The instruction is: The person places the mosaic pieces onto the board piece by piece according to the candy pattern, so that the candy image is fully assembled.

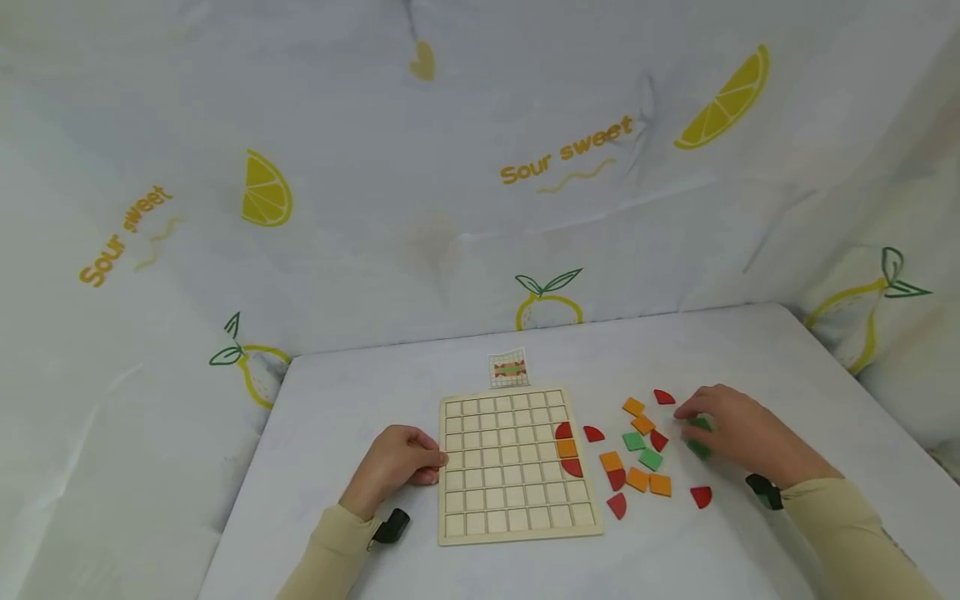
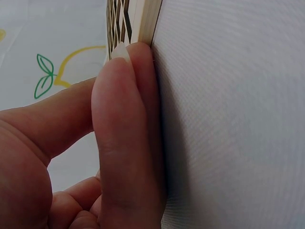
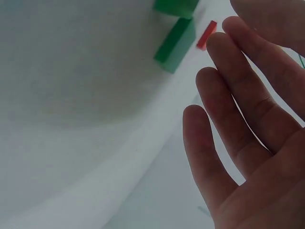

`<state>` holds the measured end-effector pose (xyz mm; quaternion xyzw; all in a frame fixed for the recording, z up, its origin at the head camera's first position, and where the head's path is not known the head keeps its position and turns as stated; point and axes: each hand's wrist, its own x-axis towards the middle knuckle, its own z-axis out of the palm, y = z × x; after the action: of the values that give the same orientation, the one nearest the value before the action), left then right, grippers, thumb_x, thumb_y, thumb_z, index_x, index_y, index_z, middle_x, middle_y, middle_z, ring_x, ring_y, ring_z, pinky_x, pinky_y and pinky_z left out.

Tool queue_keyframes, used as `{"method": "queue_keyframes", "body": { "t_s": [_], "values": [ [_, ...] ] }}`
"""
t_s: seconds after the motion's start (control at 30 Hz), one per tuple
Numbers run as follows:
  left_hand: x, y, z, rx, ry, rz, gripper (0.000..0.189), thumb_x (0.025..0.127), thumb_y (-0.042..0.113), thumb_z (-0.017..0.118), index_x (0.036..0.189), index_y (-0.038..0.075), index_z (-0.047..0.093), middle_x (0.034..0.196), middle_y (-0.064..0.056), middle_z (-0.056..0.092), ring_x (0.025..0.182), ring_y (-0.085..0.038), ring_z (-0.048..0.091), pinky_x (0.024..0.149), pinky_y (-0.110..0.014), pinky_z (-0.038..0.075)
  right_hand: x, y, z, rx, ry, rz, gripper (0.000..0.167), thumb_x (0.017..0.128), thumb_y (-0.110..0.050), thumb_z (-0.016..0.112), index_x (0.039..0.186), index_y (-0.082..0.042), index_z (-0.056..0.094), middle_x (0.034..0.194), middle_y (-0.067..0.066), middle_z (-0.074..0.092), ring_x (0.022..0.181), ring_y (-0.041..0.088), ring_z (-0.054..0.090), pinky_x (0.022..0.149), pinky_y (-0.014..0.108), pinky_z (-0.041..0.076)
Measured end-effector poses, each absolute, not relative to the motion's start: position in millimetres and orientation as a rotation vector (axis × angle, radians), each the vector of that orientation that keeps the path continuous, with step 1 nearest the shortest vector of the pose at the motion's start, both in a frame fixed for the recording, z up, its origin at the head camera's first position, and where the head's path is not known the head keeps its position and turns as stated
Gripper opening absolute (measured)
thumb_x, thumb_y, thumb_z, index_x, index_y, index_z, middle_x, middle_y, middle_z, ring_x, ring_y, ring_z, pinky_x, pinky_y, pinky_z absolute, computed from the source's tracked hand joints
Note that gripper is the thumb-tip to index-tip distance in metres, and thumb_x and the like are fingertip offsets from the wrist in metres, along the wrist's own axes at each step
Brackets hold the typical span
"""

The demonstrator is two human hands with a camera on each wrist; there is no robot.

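My left hand [image 1: 397, 462] is at the left rim of a wooden grid board [image 1: 442, 433]; in the left wrist view its thumb and a finger pinch the board's edge [image 2: 147, 21]. On the board's right side, an orange square tile [image 1: 566, 448] sits between a red quarter-circle tile [image 1: 563, 430] and another red quarter-circle [image 1: 572, 467]. My right hand [image 1: 738, 429] hovers over green tiles [image 1: 699, 427] at the right. The right wrist view shows its fingers [image 3: 224, 105] extended and apart from a green tile [image 3: 176, 45], with nothing held.
Loose orange squares [image 1: 637, 478], green squares [image 1: 650, 459] and red quarter-circles [image 1: 701, 497] lie scattered between the board and my right hand. A small pattern card [image 1: 508, 368] lies behind the board. A white sheet with lemon prints rises behind the table [image 1: 360, 375].
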<state>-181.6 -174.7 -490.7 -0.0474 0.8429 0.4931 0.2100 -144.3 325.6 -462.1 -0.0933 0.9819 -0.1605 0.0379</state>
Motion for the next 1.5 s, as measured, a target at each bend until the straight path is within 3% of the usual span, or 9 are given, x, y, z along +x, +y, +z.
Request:
{"method": "queue_keyframes", "body": {
  "t_s": [0.43, 0.7, 1.2, 1.4, 1.5],
  "values": [
    [-181, -177, -491, -0.103, 2.321, 1.405, 0.027, 0.088, 0.018, 0.090, 0.103, 0.002, 0.074, 0.085, -0.006, 0.080, 0.067, -0.011, 0.075, 0.066, -0.027, 0.064, -173, 336, -464, -0.272, 3.002, -0.604, 0.024, 0.094, -0.019, 0.083, 0.114, -0.005, 0.080, 0.106, 0.006, 0.075, 0.099, 0.028, 0.066, 0.091, 0.056, 0.062],
    [-180, -177, -491, -0.099, 2.319, 1.404, 0.025, 0.088, 0.017, 0.089, 0.102, 0.002, 0.074, 0.083, -0.007, 0.079, 0.066, -0.011, 0.075, 0.065, -0.026, 0.064, -192, 334, -470, -0.190, 2.925, -0.610, 0.037, 0.093, -0.024, 0.086, 0.124, -0.004, 0.077, 0.115, 0.013, 0.075, 0.107, 0.033, 0.066, 0.095, 0.058, 0.062],
    [-180, -177, -490, -0.094, 2.327, 1.393, 0.023, 0.089, 0.017, 0.089, 0.100, 0.003, 0.075, 0.083, -0.007, 0.079, 0.066, -0.011, 0.074, 0.065, -0.027, 0.064, -203, 328, -472, -0.210, 2.879, -0.626, 0.027, 0.095, -0.023, 0.083, 0.114, -0.005, 0.079, 0.113, 0.012, 0.075, 0.103, 0.031, 0.066, 0.095, 0.057, 0.062],
    [-179, -177, -488, -0.086, 2.330, 1.396, 0.023, 0.090, 0.016, 0.089, 0.101, 0.003, 0.074, 0.084, -0.007, 0.080, 0.067, -0.011, 0.074, 0.065, -0.027, 0.064, -205, 299, -470, -0.192, 2.870, -0.635, 0.027, 0.094, -0.026, 0.085, 0.112, -0.007, 0.080, 0.111, 0.010, 0.076, 0.103, 0.030, 0.066, 0.094, 0.056, 0.062],
    [-179, -177, -489, -0.082, 2.343, 1.387, 0.022, 0.090, 0.017, 0.088, 0.101, 0.003, 0.075, 0.084, -0.006, 0.080, 0.067, -0.011, 0.074, 0.066, -0.027, 0.064, -203, 277, -468, -0.159, 2.855, -0.657, 0.029, 0.094, -0.029, 0.086, 0.113, -0.009, 0.079, 0.112, 0.009, 0.075, 0.102, 0.028, 0.064, 0.090, 0.049, 0.064]
  ]
}}
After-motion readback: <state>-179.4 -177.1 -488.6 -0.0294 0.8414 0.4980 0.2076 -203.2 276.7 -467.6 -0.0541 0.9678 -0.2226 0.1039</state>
